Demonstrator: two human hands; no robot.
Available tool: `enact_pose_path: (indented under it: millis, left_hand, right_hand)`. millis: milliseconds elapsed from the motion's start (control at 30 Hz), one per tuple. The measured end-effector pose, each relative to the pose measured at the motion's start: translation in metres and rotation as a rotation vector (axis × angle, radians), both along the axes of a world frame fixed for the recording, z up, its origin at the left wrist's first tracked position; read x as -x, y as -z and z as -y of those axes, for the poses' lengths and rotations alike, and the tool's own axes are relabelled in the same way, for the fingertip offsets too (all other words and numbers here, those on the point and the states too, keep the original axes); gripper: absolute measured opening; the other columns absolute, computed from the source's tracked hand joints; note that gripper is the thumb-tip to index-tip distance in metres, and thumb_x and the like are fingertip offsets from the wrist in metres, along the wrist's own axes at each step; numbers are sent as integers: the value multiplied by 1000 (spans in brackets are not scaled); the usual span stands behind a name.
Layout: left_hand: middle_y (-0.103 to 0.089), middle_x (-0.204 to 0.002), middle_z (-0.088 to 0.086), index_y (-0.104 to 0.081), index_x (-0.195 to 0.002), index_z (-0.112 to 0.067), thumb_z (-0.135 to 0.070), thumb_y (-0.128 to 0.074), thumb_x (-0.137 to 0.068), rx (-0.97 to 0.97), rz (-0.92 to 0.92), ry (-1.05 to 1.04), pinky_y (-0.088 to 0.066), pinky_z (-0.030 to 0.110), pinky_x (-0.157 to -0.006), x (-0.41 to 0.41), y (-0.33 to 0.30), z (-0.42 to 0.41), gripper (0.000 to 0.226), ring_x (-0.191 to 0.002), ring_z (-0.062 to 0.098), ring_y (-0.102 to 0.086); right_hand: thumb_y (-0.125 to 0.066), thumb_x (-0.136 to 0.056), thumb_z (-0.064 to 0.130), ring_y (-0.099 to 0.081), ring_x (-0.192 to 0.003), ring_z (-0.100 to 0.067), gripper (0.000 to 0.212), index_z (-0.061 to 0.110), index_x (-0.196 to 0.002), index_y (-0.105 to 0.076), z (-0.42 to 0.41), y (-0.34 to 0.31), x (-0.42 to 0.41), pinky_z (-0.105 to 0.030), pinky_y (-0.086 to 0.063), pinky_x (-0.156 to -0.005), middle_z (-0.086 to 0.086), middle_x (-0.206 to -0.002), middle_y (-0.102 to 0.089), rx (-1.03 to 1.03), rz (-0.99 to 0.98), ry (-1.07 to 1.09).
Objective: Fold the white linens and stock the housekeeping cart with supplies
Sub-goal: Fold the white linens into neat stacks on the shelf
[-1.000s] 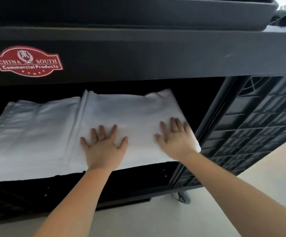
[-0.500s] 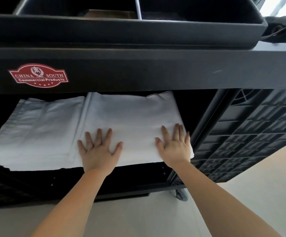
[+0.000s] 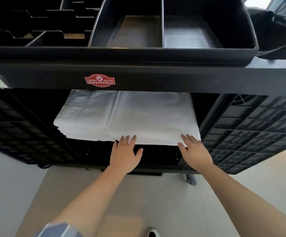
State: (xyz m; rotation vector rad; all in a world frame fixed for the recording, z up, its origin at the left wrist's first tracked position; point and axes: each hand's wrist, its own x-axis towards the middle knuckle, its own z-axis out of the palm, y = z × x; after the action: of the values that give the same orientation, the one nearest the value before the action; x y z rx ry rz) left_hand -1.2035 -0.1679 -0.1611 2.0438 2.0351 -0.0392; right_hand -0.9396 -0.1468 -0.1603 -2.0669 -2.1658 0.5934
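Pale floor lies below the cart (image 3: pixel 155 79); linens (image 3: pixel 152 117) at frame centre are touched by spread fingers of left hand (image 3: pixel 124 155) and right hand (image 3: pixel 194 151); stocking seems done, supplies likely needed next.

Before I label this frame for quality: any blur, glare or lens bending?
Head view: wide-angle bending bows the cart; bright window glare top right; fingertips of the left hand and right hand slightly smeared; linens evenly lit, sticker readable.
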Motion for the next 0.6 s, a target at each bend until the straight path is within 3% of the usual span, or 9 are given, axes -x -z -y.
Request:
enact_pose_path:
  millis: [233,333,600]
  left_hand:
    - [-30,-154,3,-23,-151,-18,-52,-29,-98,-127,65,42,-14,38,-118,-11,-22,18,64,-144,18,-21]
    - [-37,-151,1,-29,-149,-17,-52,-31,-98,-182,85,68,-20,34,-115,-24,-29,19,62,-140,16,-29]
    - [-45,-145,-2,-36,-146,-20,-53,-32,-97,-203,156,167,-29,33,-111,-63,-34,16,59,-134,15,-39]
  right_hand:
    - [-37,-99,41,-44,-130,-23,47,18,-139,-46,37,-26,0,-39,-41,-104,1,-141,-51,-174,-80,143]
    - [-40,-99,39,-45,-128,-21,45,18,-138,-48,48,-32,2,-36,-42,-99,2,-137,-54,-221,-133,218]
    - [-41,-99,40,-42,-130,-19,44,20,-138,-49,78,-39,-18,-34,-36,-106,2,-140,-51,-232,-124,381]
